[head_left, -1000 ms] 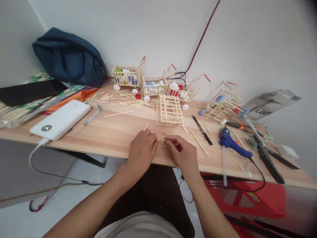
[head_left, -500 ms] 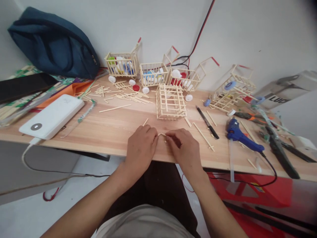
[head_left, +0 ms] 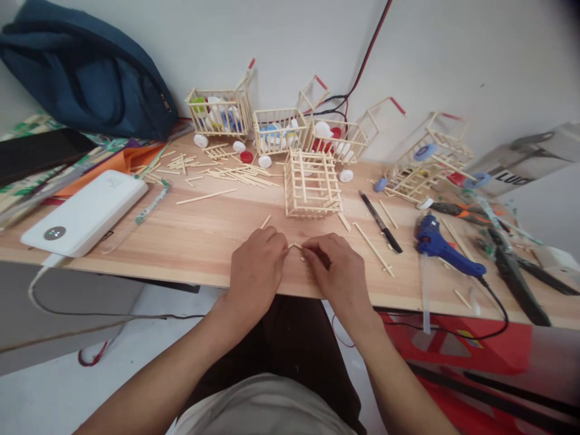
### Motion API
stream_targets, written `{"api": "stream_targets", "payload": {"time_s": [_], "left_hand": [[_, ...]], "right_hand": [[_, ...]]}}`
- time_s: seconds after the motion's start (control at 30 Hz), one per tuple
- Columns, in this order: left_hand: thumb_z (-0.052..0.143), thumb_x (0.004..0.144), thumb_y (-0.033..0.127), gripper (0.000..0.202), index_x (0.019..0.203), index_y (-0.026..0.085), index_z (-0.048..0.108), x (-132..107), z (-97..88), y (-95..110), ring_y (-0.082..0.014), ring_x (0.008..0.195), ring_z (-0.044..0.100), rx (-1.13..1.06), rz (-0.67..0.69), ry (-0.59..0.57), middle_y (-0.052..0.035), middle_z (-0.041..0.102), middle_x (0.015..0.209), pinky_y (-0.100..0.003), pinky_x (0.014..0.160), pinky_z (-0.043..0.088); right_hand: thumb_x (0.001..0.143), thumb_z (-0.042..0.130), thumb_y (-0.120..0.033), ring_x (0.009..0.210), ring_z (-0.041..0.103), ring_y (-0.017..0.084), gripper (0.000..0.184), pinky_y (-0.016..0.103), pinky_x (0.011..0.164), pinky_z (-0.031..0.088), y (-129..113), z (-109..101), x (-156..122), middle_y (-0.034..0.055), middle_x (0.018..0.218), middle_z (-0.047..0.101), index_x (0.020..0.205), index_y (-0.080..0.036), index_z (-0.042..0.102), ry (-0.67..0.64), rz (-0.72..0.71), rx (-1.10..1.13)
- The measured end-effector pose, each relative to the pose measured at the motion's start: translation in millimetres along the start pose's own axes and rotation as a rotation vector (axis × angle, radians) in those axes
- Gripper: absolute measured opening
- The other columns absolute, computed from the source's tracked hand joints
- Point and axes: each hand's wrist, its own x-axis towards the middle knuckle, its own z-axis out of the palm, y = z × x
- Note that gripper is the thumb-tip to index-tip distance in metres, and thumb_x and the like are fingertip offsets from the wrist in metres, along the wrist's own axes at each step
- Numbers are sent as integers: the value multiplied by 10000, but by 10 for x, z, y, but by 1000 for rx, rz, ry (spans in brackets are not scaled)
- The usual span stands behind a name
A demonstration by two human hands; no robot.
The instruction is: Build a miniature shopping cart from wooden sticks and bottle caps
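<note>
Both hands rest near the front edge of the wooden table, fingertips almost meeting. My left hand [head_left: 259, 261] is closed on the left end of a short wooden stick piece [head_left: 295, 245], which looks bent or joined at an angle. At its other end, my right hand [head_left: 336, 263] pinches the same piece between thumb and fingers. Much of the piece is hidden by my fingers. Just beyond stands a small cage-like stick basket [head_left: 312, 184]. A loose stick [head_left: 266, 222] lies by my left knuckles, and a longer stick [head_left: 374, 249] to the right of my right hand.
Behind are miniature stick carts [head_left: 220, 112] holding bottle caps. Loose sticks [head_left: 240, 174] lie left of centre. A white power bank [head_left: 86, 211] and a blue bag [head_left: 90, 72] are at left. A pen [head_left: 380, 222], a blue glue gun [head_left: 446, 248] and pliers [head_left: 516, 278] lie at right.
The view has shifted slightly, and the items on the left sit a little further left and higher. My hands keep nearly the same pose on the stick piece.
</note>
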Motion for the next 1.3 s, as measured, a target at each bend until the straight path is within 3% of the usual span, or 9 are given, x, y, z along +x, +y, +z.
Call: {"api": "stream_targets", "payload": {"time_s": [0.4,0.6,0.73,0.93,1.3], "left_hand": [[489,921,209,183,764,192,581,-9,20,-4,-189,850,570,14,-8,3,-27,621,846,-305,711,417],[511,925,255,171,817,170,615,21,-107,-44,-197,862,575,-97,0,-58,-41,619,875,-324,765,439],[528,911,204,117,911,168,640,-8,-159,-81,-196,884,565,-131,39,-7,-44,627,905,-331,798,448],[483,935,225,208,894,184,682,-57,-18,-108,-205,877,525,-113,167,61,-56,621,868,-348,828,451],[433,954,201,259,876,165,678,-50,80,-96,-175,860,541,-165,143,25,-44,615,887,-310,818,458]], "right_hand": [[854,602,-199,798,589,188,85,305,700,461,-19,-1,5,28,837,648,830,-225,680,-10,19,18],[842,636,-224,759,612,168,70,288,692,489,-3,-42,1,36,850,659,888,-197,680,5,16,98],[838,643,-240,744,610,163,82,284,684,494,28,-72,-1,33,852,655,904,-202,675,-14,8,101],[856,611,-223,764,609,181,57,294,677,467,16,-61,15,33,827,643,856,-213,667,-46,-29,32],[863,580,-172,817,606,185,84,293,704,439,35,-39,54,19,837,636,834,-215,647,-77,-55,-25]]}}
